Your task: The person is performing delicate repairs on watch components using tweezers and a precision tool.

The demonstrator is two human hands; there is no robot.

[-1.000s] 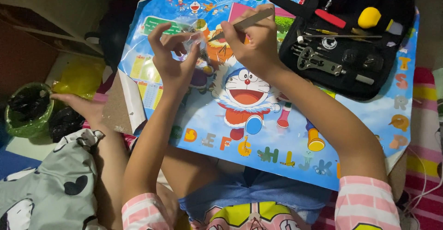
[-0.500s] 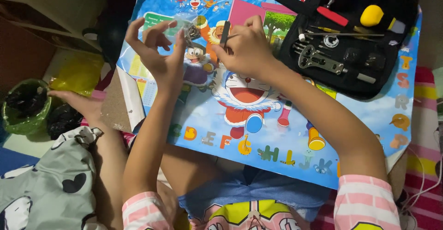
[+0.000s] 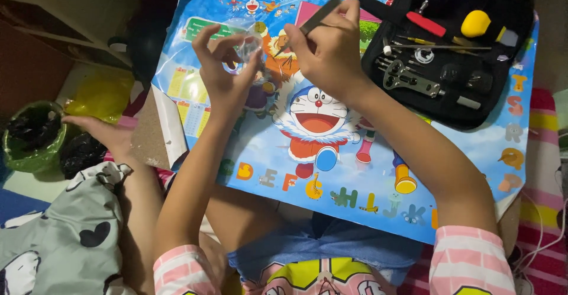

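Colourful cartoon pictures, letters and numbers cover the surface (image 3: 355, 171), a small low board that lies over the person's lap. All places below are given relative to the cartoon cat (image 3: 316, 117) drawn in the middle of it.

Up and to the left of the cat, the left hand (image 3: 228, 73) is raised, with the fingers curled; thumb and fingertips pinch a small clear piece (image 3: 247, 49) that looks like thin plastic or glass. I cannot tell exactly what it is. Just above the cat, the right hand (image 3: 328, 52) is closed around a thin dark tool (image 3: 310, 26), held like a pen. The long axis of the tool runs diagonally, from the upper right down to the lower left, and its tip points toward the clear piece. The tip is close beside the piece, but whether it touches it is not visible. The two hands are near each other, and the left one is the nearer to the piece, because it holds it.

To the right of the cat lies an open black tool case (image 3: 503, 88) with small metal tools, a red-handled tool and a yellow round thing inside. Far to the left, another person's hand (image 3: 97, 132) rests near a green bag (image 3: 32, 138).
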